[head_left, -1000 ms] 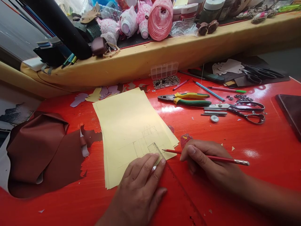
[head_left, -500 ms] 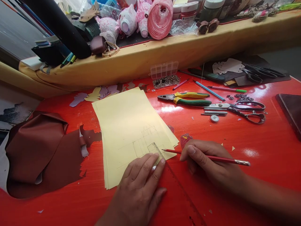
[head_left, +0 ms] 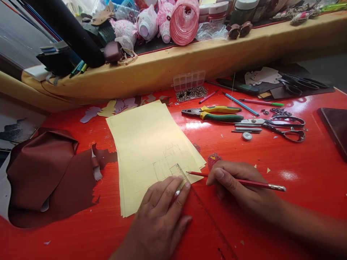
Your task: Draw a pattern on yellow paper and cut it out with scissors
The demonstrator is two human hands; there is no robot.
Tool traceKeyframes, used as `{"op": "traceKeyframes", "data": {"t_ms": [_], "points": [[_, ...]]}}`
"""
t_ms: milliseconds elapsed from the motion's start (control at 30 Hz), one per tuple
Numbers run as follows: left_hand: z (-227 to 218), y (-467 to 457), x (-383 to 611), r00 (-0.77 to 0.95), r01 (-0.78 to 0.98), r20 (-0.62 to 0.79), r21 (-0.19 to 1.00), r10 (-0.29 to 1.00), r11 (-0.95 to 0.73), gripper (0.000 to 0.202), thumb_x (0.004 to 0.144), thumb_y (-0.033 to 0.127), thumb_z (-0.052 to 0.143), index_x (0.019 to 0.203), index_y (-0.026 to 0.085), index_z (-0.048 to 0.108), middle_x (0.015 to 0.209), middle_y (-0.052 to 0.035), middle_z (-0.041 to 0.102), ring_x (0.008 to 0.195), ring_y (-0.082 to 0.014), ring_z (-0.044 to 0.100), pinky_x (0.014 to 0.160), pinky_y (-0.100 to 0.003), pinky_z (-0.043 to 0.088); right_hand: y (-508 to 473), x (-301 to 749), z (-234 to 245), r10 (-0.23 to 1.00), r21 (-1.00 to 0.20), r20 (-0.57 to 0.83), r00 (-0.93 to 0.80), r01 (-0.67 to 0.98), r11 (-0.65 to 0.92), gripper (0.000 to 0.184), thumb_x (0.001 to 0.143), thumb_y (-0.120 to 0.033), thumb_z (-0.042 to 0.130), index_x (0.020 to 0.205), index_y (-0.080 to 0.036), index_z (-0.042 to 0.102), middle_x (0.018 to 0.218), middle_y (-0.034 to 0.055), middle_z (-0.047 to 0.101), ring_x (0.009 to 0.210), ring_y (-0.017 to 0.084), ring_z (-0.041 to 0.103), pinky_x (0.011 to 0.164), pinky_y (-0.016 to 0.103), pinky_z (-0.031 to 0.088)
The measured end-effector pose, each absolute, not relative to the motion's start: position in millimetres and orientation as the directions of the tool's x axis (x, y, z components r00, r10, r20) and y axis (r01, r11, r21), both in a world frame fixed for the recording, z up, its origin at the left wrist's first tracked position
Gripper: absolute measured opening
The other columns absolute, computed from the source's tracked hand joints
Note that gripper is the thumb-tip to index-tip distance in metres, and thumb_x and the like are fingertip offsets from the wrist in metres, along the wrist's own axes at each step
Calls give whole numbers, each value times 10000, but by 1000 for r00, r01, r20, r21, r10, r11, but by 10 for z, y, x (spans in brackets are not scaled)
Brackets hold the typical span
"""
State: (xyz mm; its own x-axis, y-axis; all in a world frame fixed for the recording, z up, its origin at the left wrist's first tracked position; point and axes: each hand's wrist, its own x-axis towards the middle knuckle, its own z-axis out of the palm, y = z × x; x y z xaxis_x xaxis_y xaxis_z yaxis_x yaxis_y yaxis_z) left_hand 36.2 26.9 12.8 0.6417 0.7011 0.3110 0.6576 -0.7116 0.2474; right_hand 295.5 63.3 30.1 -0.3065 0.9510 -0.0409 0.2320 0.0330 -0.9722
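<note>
Left hand [head_left: 162, 213] flat, fingers spread, pressing clear ruler [head_left: 179, 171] onto yellow paper stack [head_left: 146, 144] at its 5 o'clock corner (weight likely pins edge against slipping). Right hand [head_left: 238, 184] pinches red pencil [head_left: 264, 185] low, tip at ruler's 3 o'clock. Pliers [head_left: 214, 113] lie at 1 o'clock.

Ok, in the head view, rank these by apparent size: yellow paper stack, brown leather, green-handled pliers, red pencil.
1. yellow paper stack and brown leather: they look about alike, so not ranked apart.
2. red pencil, held in the right hand: longer than the pliers, but nearer the camera, so unsure.
3. green-handled pliers.
</note>
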Motion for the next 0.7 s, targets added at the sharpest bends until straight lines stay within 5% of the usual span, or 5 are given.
{"op": "traceKeyframes", "data": {"t_ms": [700], "points": [[121,259,361,637,666,306,243,707,-705,423,1098,250,520,1486,115,621,1462,-127,672,1376,-267,566,1192,-384,362,626,2935,318,937,-957,19,-348,265,118,525,1112,-611,499,898,-230,790,718,20,717,668,182,667,651,276,526]]}}
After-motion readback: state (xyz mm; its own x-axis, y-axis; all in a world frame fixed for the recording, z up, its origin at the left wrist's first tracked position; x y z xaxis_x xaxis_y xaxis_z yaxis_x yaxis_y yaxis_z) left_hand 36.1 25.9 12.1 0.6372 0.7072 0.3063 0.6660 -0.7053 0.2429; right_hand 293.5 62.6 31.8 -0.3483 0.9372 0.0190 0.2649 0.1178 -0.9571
